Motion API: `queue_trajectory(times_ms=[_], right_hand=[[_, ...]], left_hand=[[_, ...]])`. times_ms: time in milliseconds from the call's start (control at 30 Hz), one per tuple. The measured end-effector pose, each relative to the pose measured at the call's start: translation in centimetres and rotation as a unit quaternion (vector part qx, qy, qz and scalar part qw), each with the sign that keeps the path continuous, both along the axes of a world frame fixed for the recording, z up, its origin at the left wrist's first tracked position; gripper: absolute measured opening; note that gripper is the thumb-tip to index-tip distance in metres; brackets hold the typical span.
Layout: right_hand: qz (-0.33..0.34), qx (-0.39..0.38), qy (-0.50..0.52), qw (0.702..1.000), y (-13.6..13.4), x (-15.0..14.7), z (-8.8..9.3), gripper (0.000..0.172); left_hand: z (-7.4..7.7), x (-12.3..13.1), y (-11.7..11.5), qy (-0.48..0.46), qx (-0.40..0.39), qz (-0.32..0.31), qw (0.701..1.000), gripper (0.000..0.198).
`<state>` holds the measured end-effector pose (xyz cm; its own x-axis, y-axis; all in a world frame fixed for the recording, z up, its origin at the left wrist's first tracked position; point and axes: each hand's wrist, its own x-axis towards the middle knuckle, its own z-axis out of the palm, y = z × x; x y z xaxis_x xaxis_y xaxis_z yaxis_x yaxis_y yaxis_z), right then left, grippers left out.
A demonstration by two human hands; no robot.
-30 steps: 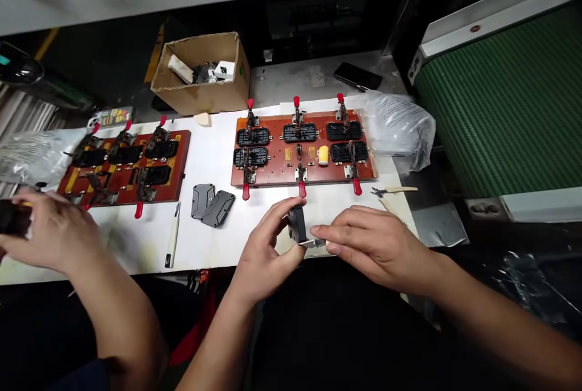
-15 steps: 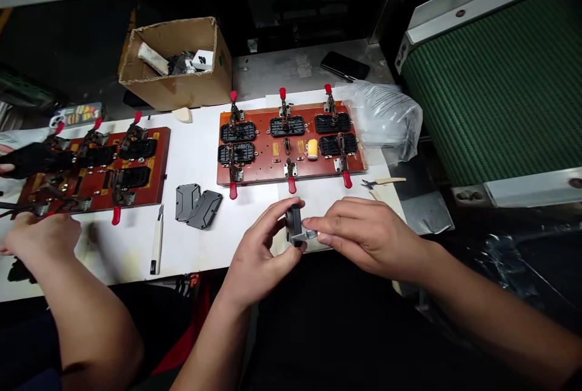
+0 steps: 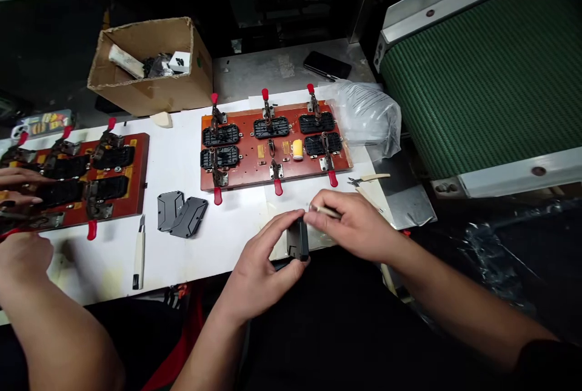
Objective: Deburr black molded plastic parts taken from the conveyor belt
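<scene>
My left hand (image 3: 261, 273) grips a small dark grey plastic cover (image 3: 295, 244) by its top and bottom ends, thumb below and index finger above. The cover stands on edge in the air, in front of the table's near edge. My right hand (image 3: 357, 224) is closed around a small knife (image 3: 328, 211) with a pale handle, at the cover's upper corner; its blade is hard to make out. Beyond them, a reddish-brown fixture board (image 3: 248, 163) carries several black plastic parts (image 3: 271, 127) under red-handled toggle clamps (image 3: 277, 186). Two more grey covers (image 3: 187, 218) overlap on the white sheet.
A white-handled knife (image 3: 139, 257) lies at left; side cutters (image 3: 364, 179) lie at right. A yellow roll (image 3: 297, 150) stands on the board. Behind are a cardboard box (image 3: 154, 93), phone (image 3: 328, 65), plastic bag (image 3: 368, 118) and green conveyor (image 3: 468, 70). A co-worker's hands (image 3: 22, 257) are over a second board (image 3: 140, 182).
My right hand has moved the knife from the cover's lower end up to its top. My left hand has turned the cover, showing more of its face. The view has shifted right.
</scene>
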<state>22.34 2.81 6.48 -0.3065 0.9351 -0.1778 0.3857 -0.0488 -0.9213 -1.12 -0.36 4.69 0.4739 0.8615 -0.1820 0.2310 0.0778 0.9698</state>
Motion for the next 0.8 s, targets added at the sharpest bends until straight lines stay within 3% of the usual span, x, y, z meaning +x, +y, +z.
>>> queue_trajectory(times_ms=[67, 100, 167, 200, 267, 300, 367, 433, 467, 533, 667, 800], right_hand=[[-0.027, 0.001, 0.011, 1.000, -0.4, -0.2, -0.8, 0.024], [-0.010, -0.005, 0.034, 0.999, -0.8, -0.2, -1.3, 0.022], [0.059, 0.009, 0.090, 0.994, -1.7, -0.5, -2.3, 0.034], [0.079, 0.035, 0.111, 0.990, -2.2, -0.7, -2.7, 0.039], [0.034, 0.076, 0.113, 0.990, -2.9, -1.1, -3.2, 0.031], [-0.015, 0.066, 0.101, 0.993, -3.2, -1.3, -3.3, 0.023], [-0.088, -0.014, 0.080, 0.993, -3.3, -1.7, -3.0, 0.021], [-0.096, -0.108, 0.084, 0.986, -3.0, -1.8, -2.3, 0.029], [-0.077, -0.137, 0.095, 0.983, -2.8, -1.7, -2.0, 0.031], [-0.015, -0.142, 0.117, 0.983, -2.4, -1.2, -1.4, 0.033], [0.083, 0.032, 0.070, 0.994, -2.0, 0.5, -0.8, 0.042], [0.117, 0.195, 0.016, 0.974, -1.8, 1.4, -0.6, 0.038]], left_hand=[[-0.4, 0.4, -0.1, -0.064, -0.057, 0.048, 0.995, 0.076], [-0.6, 0.5, -0.2, -0.102, -0.092, 0.087, 0.987, 0.073], [-1.1, 0.8, -0.2, -0.157, -0.157, 0.164, 0.961, 0.059], [-1.3, 0.9, -0.3, -0.164, -0.185, 0.189, 0.950, 0.052], [-1.7, 1.0, -0.3, -0.127, -0.193, 0.206, 0.951, 0.050], [-1.8, 0.9, -0.3, -0.076, -0.149, 0.207, 0.964, 0.056], [-1.8, 0.6, -0.3, 0.072, 0.027, 0.171, 0.982, 0.077], [-1.6, 0.3, -0.2, 0.186, 0.193, 0.092, 0.959, 0.088], [-1.4, 0.2, -0.1, 0.207, 0.226, 0.053, 0.950, 0.084], [-1.1, -0.1, 0.0, 0.186, 0.190, 0.024, 0.964, 0.072], [-0.5, -0.4, 0.1, 0.059, 0.007, 0.073, 0.996, 0.066], [-0.1, -0.5, 0.2, -0.017, -0.057, 0.084, 0.995, 0.060]])
